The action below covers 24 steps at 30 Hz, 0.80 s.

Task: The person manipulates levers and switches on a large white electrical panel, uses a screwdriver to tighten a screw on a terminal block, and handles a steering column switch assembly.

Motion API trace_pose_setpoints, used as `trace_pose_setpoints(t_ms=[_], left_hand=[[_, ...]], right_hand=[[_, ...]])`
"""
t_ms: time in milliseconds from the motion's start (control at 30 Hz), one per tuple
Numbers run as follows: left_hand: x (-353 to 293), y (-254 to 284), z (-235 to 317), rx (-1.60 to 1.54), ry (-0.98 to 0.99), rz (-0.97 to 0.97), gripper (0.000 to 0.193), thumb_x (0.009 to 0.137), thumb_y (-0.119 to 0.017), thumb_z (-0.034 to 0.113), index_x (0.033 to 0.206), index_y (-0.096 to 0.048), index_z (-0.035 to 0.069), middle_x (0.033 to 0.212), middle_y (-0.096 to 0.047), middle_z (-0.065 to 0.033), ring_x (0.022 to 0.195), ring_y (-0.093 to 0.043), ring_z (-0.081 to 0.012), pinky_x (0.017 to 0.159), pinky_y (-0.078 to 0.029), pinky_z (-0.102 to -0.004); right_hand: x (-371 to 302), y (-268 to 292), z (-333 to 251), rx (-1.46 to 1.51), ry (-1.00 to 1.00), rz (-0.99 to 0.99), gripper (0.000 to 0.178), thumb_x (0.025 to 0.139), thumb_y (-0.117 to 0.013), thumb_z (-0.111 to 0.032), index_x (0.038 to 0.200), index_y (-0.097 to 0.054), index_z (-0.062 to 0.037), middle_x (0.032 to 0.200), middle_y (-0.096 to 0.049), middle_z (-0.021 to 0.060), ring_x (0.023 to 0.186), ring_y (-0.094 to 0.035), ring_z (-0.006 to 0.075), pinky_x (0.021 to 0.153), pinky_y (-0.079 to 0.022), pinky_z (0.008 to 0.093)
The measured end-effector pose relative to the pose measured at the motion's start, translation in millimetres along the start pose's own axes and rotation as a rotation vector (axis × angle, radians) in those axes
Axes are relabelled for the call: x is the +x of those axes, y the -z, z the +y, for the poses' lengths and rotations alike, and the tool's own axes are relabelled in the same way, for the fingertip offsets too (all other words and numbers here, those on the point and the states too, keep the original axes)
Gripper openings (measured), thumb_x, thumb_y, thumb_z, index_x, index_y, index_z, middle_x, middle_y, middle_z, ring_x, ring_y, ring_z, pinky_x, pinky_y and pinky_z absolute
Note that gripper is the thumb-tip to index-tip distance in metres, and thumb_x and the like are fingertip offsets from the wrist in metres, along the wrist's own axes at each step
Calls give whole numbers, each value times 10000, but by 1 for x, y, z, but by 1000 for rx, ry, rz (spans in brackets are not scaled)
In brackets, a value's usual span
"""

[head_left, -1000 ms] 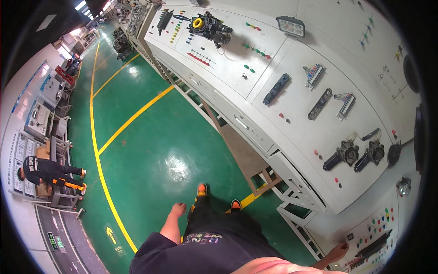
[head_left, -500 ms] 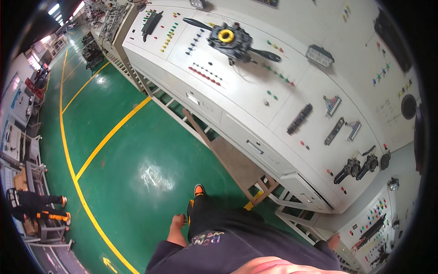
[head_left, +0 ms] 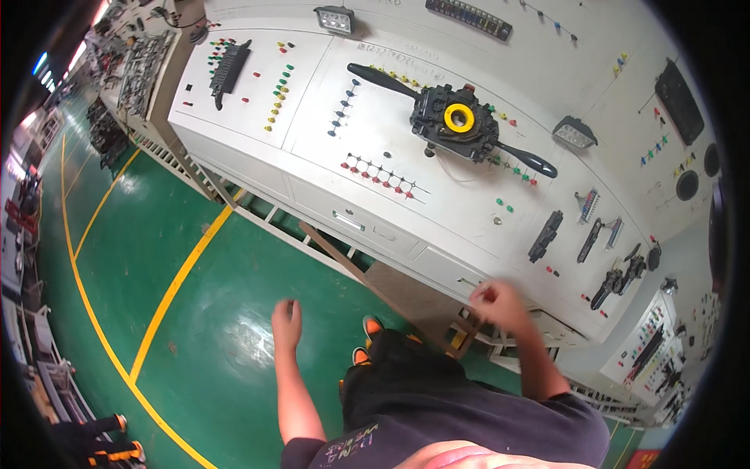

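My left hand (head_left: pixel 287 322) is raised over the green floor, away from the bench, its fingers slightly bent with nothing visible in them. My right hand (head_left: pixel 500 305) is at the bench's front edge, beside a drawer handle (head_left: pixel 469 283); its fingers are curled and smeared by motion, and I cannot tell whether it touches anything. On the white bench top (head_left: pixel 461 227) sits a black steering-column switch assembly (head_left: pixel 457 121) with a yellow ring and two stalks, beyond the reach of both hands.
Rows of coloured sockets (head_left: pixel 383 180), black connector blocks (head_left: pixel 545 236) and lamp units (head_left: pixel 574 133) are fixed on the bench and panel. A brown board (head_left: pixel 406 293) lies below the drawers. Yellow lines (head_left: pixel 180 289) mark the floor. Another person's legs (head_left: pixel 109 442) show at lower left.
Both forearms have come up into view, the right hand rising to the bench's front edge. My view has shifted, and both my shoes now show beside the bench.
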<state>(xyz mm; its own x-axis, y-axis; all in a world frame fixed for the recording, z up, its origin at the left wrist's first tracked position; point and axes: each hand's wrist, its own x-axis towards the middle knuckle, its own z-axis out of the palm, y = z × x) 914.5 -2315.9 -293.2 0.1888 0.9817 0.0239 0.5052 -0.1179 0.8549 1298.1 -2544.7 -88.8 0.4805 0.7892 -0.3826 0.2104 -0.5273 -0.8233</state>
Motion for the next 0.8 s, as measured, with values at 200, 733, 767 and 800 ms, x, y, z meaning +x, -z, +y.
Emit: trace_pose_setpoints(t_ms=[200,733,767,800], left_hand=[[146,33,243,16,-751,125,159,788,-638,43,930,-578,6,983,-571,-148,885,-565,-332,776,-464,-387],[324,-40,426,241,-1482,-7,245,708,-668,174,916,-617,55,938,-618,-94,973,-566,-302,818,-420,-397],[330,-45,426,144,-1513,12,210,698,-657,165,876,-622,59,893,-623,-89,928,-581,-298,779,-433,-390],[337,-49,426,45,-1540,33,176,688,-645,156,836,-628,63,848,-628,-84,883,-596,-294,740,-446,-383]], right_hand=[[16,28,-161,254,787,151,174,788,-525,-140,766,-608,12,857,-683,173,771,-665,243,557,-499,263],[135,65,-208,-323,972,1036,265,561,-550,-159,770,-557,2,750,-615,155,720,-575,313,693,-432,363],[139,64,-208,-332,922,1048,265,561,-550,-159,770,-557,2,750,-615,155,720,-575,313,693,-432,363],[143,64,-209,-363,878,1091,257,570,-556,-150,774,-561,7,744,-608,156,702,-566,307,672,-431,354]])
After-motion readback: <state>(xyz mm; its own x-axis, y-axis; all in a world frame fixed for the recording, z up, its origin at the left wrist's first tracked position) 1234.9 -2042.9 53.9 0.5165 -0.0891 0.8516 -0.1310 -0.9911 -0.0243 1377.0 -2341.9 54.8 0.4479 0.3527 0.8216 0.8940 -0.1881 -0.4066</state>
